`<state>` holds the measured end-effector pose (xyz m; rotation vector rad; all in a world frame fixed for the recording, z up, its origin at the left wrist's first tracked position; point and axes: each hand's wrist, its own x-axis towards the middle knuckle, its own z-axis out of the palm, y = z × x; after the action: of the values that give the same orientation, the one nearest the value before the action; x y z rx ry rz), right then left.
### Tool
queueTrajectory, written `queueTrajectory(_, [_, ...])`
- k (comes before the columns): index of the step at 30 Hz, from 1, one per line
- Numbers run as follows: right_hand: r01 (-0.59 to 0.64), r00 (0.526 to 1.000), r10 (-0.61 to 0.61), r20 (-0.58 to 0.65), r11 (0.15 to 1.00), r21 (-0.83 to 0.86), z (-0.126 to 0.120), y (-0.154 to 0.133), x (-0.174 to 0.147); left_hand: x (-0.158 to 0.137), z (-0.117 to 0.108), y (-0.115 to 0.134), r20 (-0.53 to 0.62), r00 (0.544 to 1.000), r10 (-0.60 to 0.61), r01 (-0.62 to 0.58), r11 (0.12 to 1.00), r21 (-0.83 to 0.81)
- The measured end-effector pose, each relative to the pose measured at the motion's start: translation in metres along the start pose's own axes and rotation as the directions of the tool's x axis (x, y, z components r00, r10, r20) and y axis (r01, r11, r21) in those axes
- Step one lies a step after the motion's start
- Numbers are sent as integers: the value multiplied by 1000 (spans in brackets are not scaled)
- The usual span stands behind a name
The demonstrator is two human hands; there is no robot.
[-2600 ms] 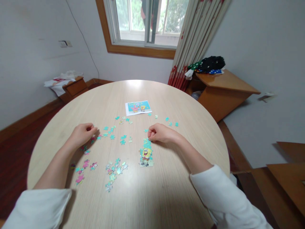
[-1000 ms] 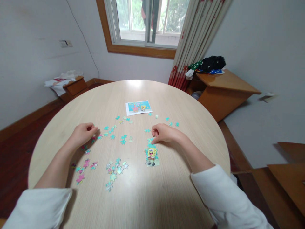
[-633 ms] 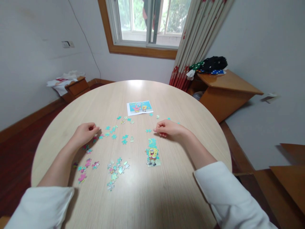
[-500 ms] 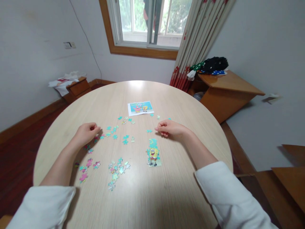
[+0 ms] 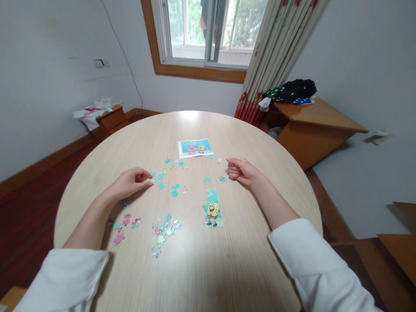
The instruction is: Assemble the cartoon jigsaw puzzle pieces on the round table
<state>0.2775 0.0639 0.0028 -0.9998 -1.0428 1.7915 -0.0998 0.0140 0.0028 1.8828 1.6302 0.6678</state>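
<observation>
My left hand (image 5: 131, 183) is over the left part of the table, thumb and forefinger slightly apart. Its fingertips reach a loose cluster of teal jigsaw pieces (image 5: 160, 177), and the thumb tip touches or covers one. My right hand (image 5: 243, 171) hovers with curled fingers, right of a teal piece (image 5: 222, 178) and a pale piece (image 5: 219, 160). No piece shows in it. Below that hand lies a joined strip of puzzle (image 5: 212, 209) with a yellow square cartoon figure. A small joined teal pair (image 5: 207, 179) sits above the strip.
A printed reference picture (image 5: 196, 148) lies farther back on the round table (image 5: 253, 260). Pink pieces (image 5: 126, 219) are beside my left forearm. Mixed pale and teal pieces (image 5: 161, 238) lie front centre. A wooden cabinet (image 5: 320, 130) with cloths stands beyond the right edge.
My left hand has moved right to the teal pieces. My right hand has moved right and slightly back, uncovering a teal piece. The view has shifted slightly.
</observation>
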Motion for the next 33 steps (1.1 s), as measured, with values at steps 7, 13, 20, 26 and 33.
queueTrajectory(7, [-19, 1000, 19, 17, 999, 25, -3, 2, 2, 0, 0, -2, 37, 999, 22, -23, 999, 43])
queueTrajectory(13, [-14, 1000, 14, 9, 999, 33, -1, 2, 1, -2, -3, 5, 67, 998, 6, -8, 999, 37])
queueTrajectory(20, [-7, 1000, 7, 11, 1000, 28, 0, 2, 1, -5, -6, 12, 125, 992, -17, 13, 999, 35])
queueTrajectory(26, [5, 1000, -6, 6, 999, 32, 1, 2, 1, -5, -6, 15, 135, 991, -13, 11, 1000, 16])
queueTrajectory(33, [8, 1000, -8, 5, 1000, 30, 1, 3, 2, -7, -6, 19, 178, 984, -22, 27, 999, -26])
